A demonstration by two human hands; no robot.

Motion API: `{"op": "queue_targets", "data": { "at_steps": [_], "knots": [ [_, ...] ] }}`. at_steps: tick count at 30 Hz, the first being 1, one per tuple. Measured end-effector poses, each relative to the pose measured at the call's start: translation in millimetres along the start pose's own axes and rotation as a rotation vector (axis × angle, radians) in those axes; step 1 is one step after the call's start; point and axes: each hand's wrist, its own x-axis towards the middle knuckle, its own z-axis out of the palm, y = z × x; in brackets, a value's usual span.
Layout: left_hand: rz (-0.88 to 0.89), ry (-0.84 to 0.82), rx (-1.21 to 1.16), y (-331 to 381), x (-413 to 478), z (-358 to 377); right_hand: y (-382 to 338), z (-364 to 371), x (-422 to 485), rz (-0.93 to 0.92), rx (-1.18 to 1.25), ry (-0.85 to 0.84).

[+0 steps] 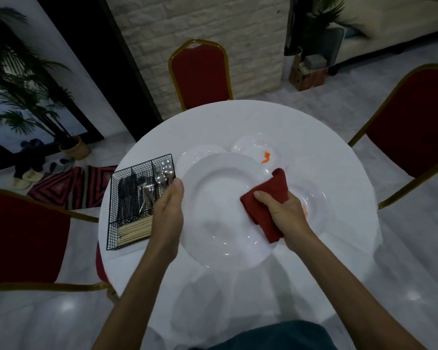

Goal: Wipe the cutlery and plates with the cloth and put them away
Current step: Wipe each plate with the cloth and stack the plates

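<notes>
A large white plate is held over the table by the left hand, thumb closed on its left rim, fingers hidden beneath. A folded red cloth is gripped by the right hand and pressed on the plate's right side. Cutlery is seen in a wire basket at left.

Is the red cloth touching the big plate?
Touching. The head view shows the right hand pressing the red cloth onto the big plate, no gap.
</notes>
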Motion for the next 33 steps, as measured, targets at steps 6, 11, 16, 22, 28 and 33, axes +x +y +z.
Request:
{"op": "queue_targets", "data": {
  "at_steps": [6, 11, 16, 22, 28, 33],
  "knots": [
    [-0.063, -0.437, 0.282, 34.6, 2.2, -1.1, -57.1, -12.2, 0.3, -0.289, -0.468, -0.384],
    [0.143, -0.584, 0.476, 42.7, -7.9, 20.3, -82.2, 5.1, -11.9, -0.541, -0.783, -0.509],
    [0.239, -0.471, 0.403, 40.4, -6.1, 11.5, -76.0, -6.1, -2.9, -0.439, -0.645, -0.426],
    [0.2, -0.098, 0.139, 39.0, -7.1, 8.2, -19.3, -10.3, -1.9, -0.119, 0.008, -0.181],
    [0.049, -0.189, 0.118, 24.6, -9.6, 4.5, -12.8, -25.2, -1.6, -0.039, -0.046, -0.143],
    [-0.076, -0.599, 0.376, 40.2, -0.8, -12.5, -53.7, -34.9, 0.9, -0.238, -0.476, -0.42]
  ]
}}
